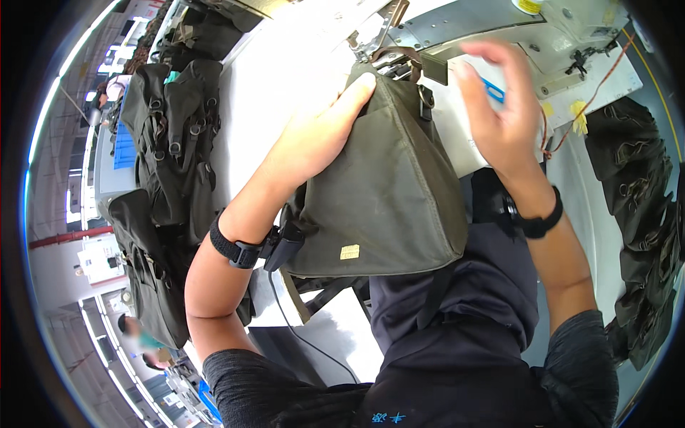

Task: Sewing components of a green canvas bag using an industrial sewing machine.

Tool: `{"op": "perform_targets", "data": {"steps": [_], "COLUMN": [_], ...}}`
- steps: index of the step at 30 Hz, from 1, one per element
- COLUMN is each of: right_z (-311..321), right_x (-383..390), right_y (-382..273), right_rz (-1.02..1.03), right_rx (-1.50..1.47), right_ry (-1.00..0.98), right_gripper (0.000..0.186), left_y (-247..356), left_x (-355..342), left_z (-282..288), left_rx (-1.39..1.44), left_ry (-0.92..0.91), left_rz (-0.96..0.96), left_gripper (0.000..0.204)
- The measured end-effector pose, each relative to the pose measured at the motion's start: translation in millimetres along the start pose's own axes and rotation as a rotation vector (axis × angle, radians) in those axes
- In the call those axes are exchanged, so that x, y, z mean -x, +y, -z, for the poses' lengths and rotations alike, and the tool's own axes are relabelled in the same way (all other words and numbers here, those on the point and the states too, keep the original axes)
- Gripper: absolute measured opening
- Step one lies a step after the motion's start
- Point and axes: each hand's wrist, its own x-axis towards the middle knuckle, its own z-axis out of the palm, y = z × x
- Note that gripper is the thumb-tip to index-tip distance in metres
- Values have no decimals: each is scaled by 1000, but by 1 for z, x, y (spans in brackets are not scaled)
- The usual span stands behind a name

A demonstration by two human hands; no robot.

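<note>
A dark olive fabric bag (378,192) hangs at the table edge above my lap, with a small yellowish tag (349,252) low on its side. My left hand (325,139) grips its upper left side, thumb lying on the cloth and the other fingers hidden behind. At the bag's top are a brown strap (399,53), a short olive webbing end (433,68) and a dark buckle (426,103). To the right of these, my right hand (503,118) is raised with fingers curved and apart, slightly blurred. A blue tool (492,90), perhaps thread snips, shows between its thumb and fingers, apparently on the table behind.
A sewing machine (464,25) stands at the far side. More olive bags are piled on the left (171,135) and on the right (635,192). A reddish cord (596,93) runs down by the machine. People sit in the left background.
</note>
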Motion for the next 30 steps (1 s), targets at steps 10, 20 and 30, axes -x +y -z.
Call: {"op": "perform_targets", "data": {"steps": [10,20,30], "right_z": [-27,-14,-8], "right_x": [11,-4,-16], "right_y": [-8,-27,-32], "right_rz": [-981,-1250,-1262], "right_rx": [-1084,-1358,-1240], "right_ry": [-479,-522,-516], "right_gripper": [42,31,26], "left_y": [50,26,40], "left_x": [-8,5,1], "left_z": [17,-2,-1], "left_rx": [215,440,180], "left_ry": [-178,75,189], "left_rz": [608,540,396], "left_gripper": [65,63,51]}}
